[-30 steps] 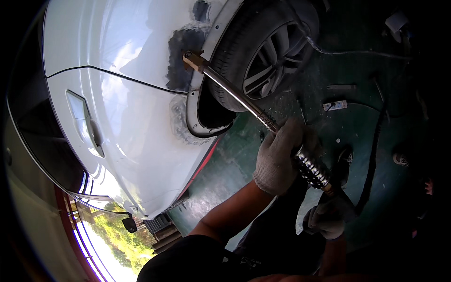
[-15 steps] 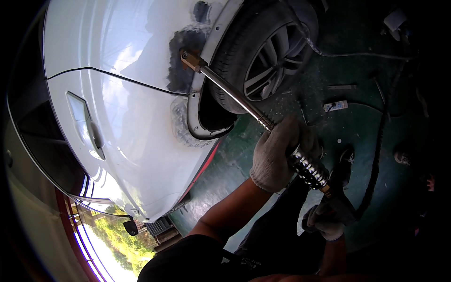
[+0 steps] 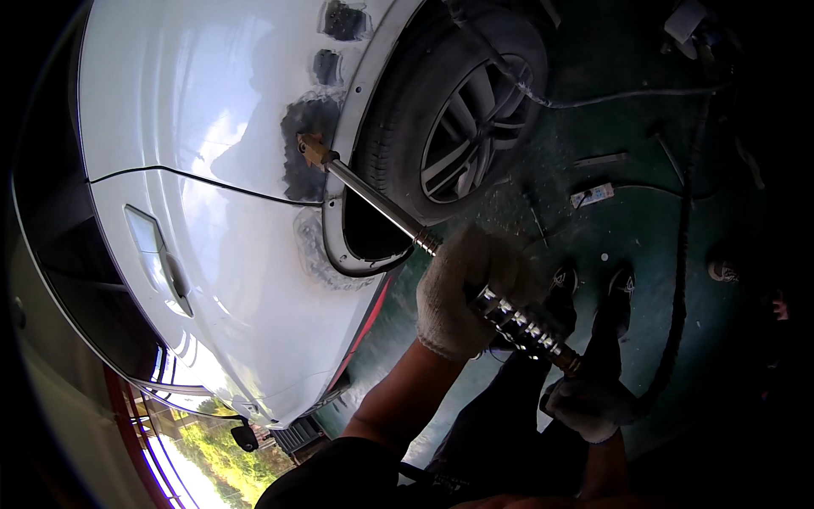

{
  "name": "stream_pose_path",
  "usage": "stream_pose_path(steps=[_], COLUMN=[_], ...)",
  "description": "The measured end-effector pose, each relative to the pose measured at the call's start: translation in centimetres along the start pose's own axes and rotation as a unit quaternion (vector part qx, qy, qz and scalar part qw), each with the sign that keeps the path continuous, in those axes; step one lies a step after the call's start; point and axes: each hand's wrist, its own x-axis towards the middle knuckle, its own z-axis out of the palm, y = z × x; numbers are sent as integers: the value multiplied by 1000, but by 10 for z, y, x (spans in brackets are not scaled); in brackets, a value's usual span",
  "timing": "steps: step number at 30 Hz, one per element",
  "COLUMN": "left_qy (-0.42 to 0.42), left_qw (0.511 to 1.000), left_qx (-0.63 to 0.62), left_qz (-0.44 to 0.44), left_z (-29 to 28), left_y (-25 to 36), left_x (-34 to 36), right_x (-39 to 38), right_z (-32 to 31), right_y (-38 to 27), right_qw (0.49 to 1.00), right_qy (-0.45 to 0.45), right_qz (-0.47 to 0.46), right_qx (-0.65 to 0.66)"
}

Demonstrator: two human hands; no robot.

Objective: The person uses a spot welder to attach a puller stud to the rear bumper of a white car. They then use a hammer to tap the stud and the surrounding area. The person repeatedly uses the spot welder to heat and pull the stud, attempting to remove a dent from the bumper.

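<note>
Grips a long chrome-shafted tool in both gloved hands beside the wheel arch of a glossy white car. Wraps the left hand, in an off-white knit glove, firmly around the middle of the tool, just ahead of a shiny perforated metal sleeve. Closes the right hand, gloved alike, around the dark rear end, next to a thick black hose. Sets the brass-coloured block head over a large dark grey patch in the white paint, close by the edge of the arch, perhaps touching the surface, hard to confirm from this angle. Stands in dark trousers and dark shoes on a dark green floor, near a black tyre on a spoked metal wheel. Seen farther along the arch: two smaller dark grey patches. Seen across the door seam: a cloudy matte patch. Lying on the floor beyond the wheel: a white power strip with a dark cord and a flat metal bar.
</note>
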Motion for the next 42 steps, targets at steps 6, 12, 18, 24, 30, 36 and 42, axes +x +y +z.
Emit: stream_pose_path(steps=[6,12,18,24,30,36,42], left_qy=[44,56,114,-386,126,16,19], left_qw=[998,998,989,867,980,993,985], left_qx=[-30,-24,-52,-316,91,68,162], left_qz=[20,-4,-79,3,-121,-96,-59], left_z=[-3,1,20,-29,14,-17,-8], left_y=[39,34,-3,-29,-6,-11,2], left_x=[27,23,-8,20,2,-6,0], right_x=[-19,-22,-23,7,-8,-7,-4], right_z=[4,18,9,0,-3,2,7], right_y=[14,-5,3,-16,10,21,27], right_qw=[990,990,989,919,948,981,985], right_qy=[11,82,80,153,117,82,81], right_qz=[22,9,58,-31,10,-42,-55], right_qx=[138,119,107,-362,294,173,145])
